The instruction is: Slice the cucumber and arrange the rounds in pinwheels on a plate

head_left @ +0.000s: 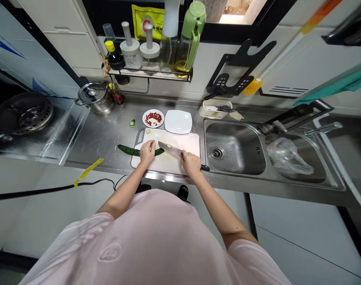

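My left hand (pixel 147 152) presses down on a long dark green cucumber (pixel 132 150), which lies across a white plastic cutting board (pixel 180 138). My right hand (pixel 191 163) grips the black handle of a steel kitchen knife (pixel 170 150). Its blade rests on the board by the cucumber's cut end, with a pale slice stuck to it. Another slice (pixel 148 131) lies on the board, and one more (pixel 132 123) sits on the steel counter. Behind the board are a round plate of chopped red chili (pixel 153 118) and a white square plate (pixel 178 121).
A steel double sink (pixel 233 148) lies right of the board, with a plastic bag (pixel 289 156) in its far basin. A steel pot (pixel 95 99) and a gas burner (pixel 21 113) stand left. A shelf of bottles and jars (pixel 150 74) runs along the back.
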A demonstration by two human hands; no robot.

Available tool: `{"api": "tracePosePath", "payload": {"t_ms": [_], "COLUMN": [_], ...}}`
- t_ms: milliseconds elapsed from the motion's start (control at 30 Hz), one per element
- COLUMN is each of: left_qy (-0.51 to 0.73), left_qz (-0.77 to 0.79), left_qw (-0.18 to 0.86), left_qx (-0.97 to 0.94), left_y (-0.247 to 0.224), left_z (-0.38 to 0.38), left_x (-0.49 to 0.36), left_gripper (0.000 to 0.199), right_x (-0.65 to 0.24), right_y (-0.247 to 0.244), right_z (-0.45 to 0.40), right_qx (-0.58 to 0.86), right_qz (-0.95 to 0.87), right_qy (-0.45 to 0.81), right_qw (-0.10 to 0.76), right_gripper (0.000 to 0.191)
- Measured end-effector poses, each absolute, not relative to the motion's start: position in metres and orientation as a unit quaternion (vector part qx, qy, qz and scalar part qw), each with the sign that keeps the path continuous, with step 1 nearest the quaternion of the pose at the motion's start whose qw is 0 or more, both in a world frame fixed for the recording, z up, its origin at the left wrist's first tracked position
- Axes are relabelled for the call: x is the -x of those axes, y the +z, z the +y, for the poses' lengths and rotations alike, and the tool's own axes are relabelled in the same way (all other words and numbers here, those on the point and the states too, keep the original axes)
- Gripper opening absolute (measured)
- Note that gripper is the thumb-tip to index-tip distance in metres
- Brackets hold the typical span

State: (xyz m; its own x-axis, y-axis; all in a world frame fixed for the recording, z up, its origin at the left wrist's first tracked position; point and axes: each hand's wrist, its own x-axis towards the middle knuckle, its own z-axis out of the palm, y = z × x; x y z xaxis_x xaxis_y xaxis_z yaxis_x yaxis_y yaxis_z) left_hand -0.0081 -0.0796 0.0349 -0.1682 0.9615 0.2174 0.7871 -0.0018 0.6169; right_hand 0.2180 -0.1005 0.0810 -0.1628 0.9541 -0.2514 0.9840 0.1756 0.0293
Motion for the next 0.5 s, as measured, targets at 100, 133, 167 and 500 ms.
{"api": "tracePosePath", "payload": {"t_ms": [100, 133, 167, 500], "left_qy": [0.336, 0.325, 0.308, 0.209], "left_qz": [0.676, 0.665, 0.654, 0.608], "left_qw": [0.143, 0.148, 0.154, 0.202], "left_qx": [-0.64, -0.657, -0.674, -0.739], "left_y": [0.044, 0.048, 0.051, 0.06], "left_z": [-0.074, -0.072, -0.07, -0.059], "left_x": [0.004, 0.003, 0.001, -0.006], "left_gripper": [0.032, 0.032, 0.031, 0.025], "right_x": [-0.217, -0.217, -0.217, -0.22], "right_y": [0.082, 0.082, 0.083, 0.082], "right_z": [-0.1, -0.1, -0.1, -0.101], "right_qx": [-0.636, -0.635, -0.632, -0.605], "right_qz": [0.764, 0.766, 0.768, 0.791], "right_qy": [-0.059, -0.057, -0.056, -0.045], "right_qw": [0.092, 0.089, 0.085, 0.076], "right_gripper": [0.031, 0.032, 0.033, 0.035]}}
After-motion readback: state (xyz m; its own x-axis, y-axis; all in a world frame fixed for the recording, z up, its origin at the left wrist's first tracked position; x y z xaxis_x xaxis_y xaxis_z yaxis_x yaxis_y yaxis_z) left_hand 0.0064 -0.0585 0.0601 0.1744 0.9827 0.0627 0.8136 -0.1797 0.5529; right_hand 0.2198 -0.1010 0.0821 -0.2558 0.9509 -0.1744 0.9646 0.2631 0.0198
